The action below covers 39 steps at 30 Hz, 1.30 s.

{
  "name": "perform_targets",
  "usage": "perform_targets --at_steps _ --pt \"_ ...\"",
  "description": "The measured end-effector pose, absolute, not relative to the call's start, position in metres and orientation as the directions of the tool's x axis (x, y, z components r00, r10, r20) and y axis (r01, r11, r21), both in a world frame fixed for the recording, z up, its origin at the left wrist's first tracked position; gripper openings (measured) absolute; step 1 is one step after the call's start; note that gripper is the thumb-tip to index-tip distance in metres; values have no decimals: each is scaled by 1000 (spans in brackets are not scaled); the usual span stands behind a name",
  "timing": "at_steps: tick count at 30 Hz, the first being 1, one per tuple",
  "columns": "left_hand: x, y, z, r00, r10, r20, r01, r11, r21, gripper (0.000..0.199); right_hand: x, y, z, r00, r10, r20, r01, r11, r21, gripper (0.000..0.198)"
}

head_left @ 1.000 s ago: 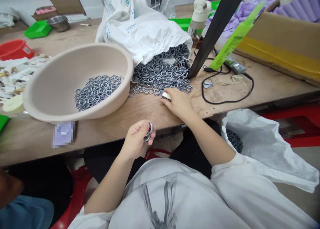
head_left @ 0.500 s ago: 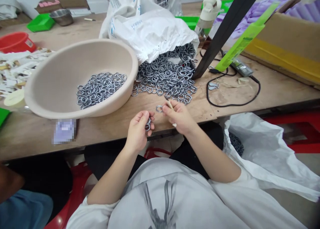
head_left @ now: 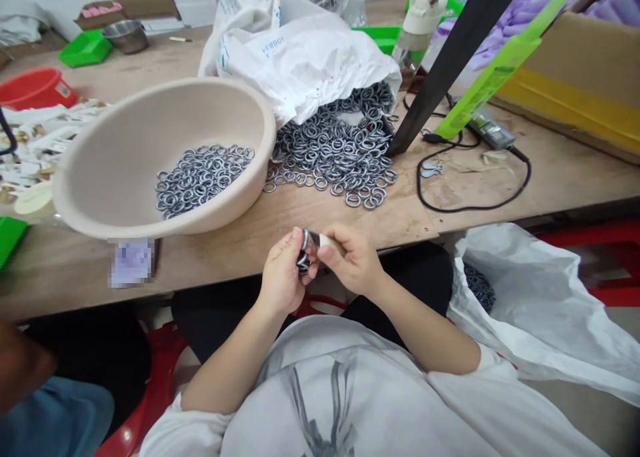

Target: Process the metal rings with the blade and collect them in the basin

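My left hand (head_left: 284,274) is closed on several grey metal rings (head_left: 303,262), with one ring (head_left: 305,238) standing up at the fingertips. My right hand (head_left: 353,257) grips what looks like a small knife (head_left: 326,242) with a pale handle. Its dark blade points left and reaches the upright ring; whether it touches is hard to tell. Both hands are close together at the table's front edge. Beyond them, a heap of loose rings (head_left: 335,150) spills from a white sack (head_left: 305,57). More rings (head_left: 200,177) lie inside the large beige basin (head_left: 115,137) on the left.
A dark slanted post (head_left: 450,70) rises behind the heap, beside a bright green strip (head_left: 495,77). A black cable (head_left: 465,210) loops on the table (head_left: 575,184). To my right hangs an open white bag (head_left: 530,297) with rings inside. Another person's arm (head_left: 23,360) shows at lower left.
My right hand has moved down and left to my left hand, turning the knife leftward. The ring that was at its fingertips is no longer there; one now stands up in my left fingertips.
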<state>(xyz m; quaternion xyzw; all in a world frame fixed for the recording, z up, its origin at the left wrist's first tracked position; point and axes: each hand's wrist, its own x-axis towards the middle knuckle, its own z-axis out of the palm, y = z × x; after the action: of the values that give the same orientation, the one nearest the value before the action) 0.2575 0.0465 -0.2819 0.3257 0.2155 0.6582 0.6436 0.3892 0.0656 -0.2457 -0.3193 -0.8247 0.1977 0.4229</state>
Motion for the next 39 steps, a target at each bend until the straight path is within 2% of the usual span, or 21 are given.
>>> perform_targets --at_steps 3,5,15,17,20,22,24,27,31,35,39 --pt "257 42 -279 47 992 121 -710 -52 703 47 392 60 -247 -525 603 600 480 792 -376 40" --pt "257 41 -278 47 992 119 -711 -50 701 47 393 58 -247 -525 583 620 506 800 -323 41" --pt "258 38 -283 106 983 152 -676 -41 735 50 395 58 -242 -534 668 518 571 737 -362 47" --pt "258 34 -286 167 968 186 -654 -32 756 50 400 71 -239 -455 720 523 644 672 -365 49" --pt "254 30 -288 244 937 251 -624 -47 780 50 411 97 -229 -223 806 548 853 434 -291 46" --pt "251 31 -288 197 946 259 -637 -77 767 48 416 112 -221 -155 818 554 945 287 -159 32" --pt "247 35 -287 122 965 233 -657 -97 748 41 419 121 -213 -136 834 535 982 184 -37 28" --pt "241 44 -286 77 980 184 -684 -82 724 33 419 128 -208 -127 851 509 992 119 49 22" --pt "234 52 -285 44 994 104 -735 -38 677 30 420 130 -209 -137 824 549 990 126 58 22" --pt "230 55 -282 81 996 28 -774 45 631 32 424 129 -210 -95 828 553 995 84 45 27" --pt "235 56 -280 47 997 68 -722 -13 692 37 425 125 -208 -115 820 561 989 149 -16 24"
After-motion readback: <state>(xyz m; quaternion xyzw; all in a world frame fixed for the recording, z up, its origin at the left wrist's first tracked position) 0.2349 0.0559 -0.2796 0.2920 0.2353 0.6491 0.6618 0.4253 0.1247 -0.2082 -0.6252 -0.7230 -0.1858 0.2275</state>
